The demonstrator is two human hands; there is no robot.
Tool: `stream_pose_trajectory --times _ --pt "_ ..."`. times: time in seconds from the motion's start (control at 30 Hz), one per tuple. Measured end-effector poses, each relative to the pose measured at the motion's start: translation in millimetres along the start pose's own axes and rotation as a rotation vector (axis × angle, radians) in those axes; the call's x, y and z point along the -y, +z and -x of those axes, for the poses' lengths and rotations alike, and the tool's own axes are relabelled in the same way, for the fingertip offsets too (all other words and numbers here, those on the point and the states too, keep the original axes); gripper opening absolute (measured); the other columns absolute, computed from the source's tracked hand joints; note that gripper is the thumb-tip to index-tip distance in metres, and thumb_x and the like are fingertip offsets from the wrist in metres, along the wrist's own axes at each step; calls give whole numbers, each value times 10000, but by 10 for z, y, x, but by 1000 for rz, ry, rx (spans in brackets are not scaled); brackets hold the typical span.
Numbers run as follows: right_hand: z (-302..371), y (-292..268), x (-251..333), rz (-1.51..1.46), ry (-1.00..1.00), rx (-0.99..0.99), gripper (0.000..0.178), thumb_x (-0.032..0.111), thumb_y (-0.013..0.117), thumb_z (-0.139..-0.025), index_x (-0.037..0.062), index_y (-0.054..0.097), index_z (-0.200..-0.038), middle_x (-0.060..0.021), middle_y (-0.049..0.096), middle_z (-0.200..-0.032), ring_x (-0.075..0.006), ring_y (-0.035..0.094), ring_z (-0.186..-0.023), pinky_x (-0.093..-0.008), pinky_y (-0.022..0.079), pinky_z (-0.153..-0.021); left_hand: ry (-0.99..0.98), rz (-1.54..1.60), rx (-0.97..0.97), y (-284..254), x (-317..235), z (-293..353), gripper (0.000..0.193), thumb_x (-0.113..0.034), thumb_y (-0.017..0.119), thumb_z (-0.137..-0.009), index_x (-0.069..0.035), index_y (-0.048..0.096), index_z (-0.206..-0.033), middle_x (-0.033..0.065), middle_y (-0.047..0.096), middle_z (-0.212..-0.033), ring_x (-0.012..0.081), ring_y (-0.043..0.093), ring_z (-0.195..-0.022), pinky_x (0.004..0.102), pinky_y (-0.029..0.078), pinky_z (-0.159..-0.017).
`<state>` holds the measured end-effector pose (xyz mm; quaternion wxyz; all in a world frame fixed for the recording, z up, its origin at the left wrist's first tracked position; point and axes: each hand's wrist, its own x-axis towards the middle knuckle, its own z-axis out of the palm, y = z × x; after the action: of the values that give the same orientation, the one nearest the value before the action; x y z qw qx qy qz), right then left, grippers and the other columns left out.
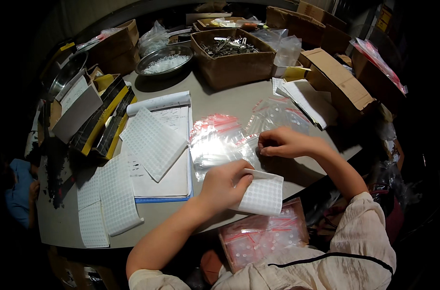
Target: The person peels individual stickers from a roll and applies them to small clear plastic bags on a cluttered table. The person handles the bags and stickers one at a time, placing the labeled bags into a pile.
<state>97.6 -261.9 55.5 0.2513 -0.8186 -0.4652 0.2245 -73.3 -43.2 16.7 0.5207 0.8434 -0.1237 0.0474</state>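
My left hand (226, 186) grips a sheet of small round stickers (264, 194) at the near edge of the table, thumb on top, with the sheet's upper edge curling. To its right my right hand (288, 143) is closed, its fingertips pinched together just above the clear bags; whatever they hold, if anything, is too small to tell. Beneath and beyond the hands lies a fanned pile of clear zip bags with red strips (217, 140). More such bags, with small round stickers (276, 113) on them, spread out at the far right of that pile.
Sticker sheets (154, 142) lie on an open notepad (169, 186), others (116, 198) at the left. Behind stand a metal bowl (145, 72) and a cardboard box of metal parts (239, 70). An open box of stickered bags (263, 237) sits below the table edge. A person in blue (19, 193) is far left.
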Motion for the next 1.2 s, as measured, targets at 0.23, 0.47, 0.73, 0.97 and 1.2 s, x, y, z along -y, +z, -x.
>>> stream_pose_trajectory --times 0.23,0.47,0.73,0.97,1.2 --pt "-152 175 -186 99 76 -103 375 341 753 -922 -4 648 -1024 -147 694 -864 -243 649 -783 -373 491 -697 439 -255 -26 124 199 3 193 -120 723 -834 -19 671 -991 189 646 -1301 383 531 -1328 492 409 -1098" --pt "-5 -216 -451 251 337 -188 621 555 869 -762 -2 650 -930 -160 673 -827 -298 657 -786 -411 483 -681 388 -351 -15 98 195 -4 178 -128 698 -847 -4 671 -971 205 656 -1308 367 547 -1317 535 344 -1156" --pt "302 160 -116 272 -137 -502 149 129 721 -945 17 655 -1018 -126 674 -927 -258 674 -877 -383 524 -779 407 -385 -118 61 247 -31 257 -144 686 -834 -7 684 -1052 175 704 -1190 369 627 -1193 550 343 -1152" --pt "627 334 397 -175 -52 -323 332 200 740 -921 27 659 -1193 -107 673 -966 -210 666 -889 -366 523 -800 -200 101 -133 -42 -120 -1 216 -198 717 -955 6 700 -1025 142 730 -889 226 675 -810 363 529 -728" --pt "695 437 249 -737 71 -355 245 135 788 -937 -8 688 -1108 -17 711 -1020 -69 644 -889 -232 500 -778 -281 439 12 -44 -152 -21 253 -204 729 -971 40 695 -1028 56 726 -880 95 615 -809 301 510 -703"
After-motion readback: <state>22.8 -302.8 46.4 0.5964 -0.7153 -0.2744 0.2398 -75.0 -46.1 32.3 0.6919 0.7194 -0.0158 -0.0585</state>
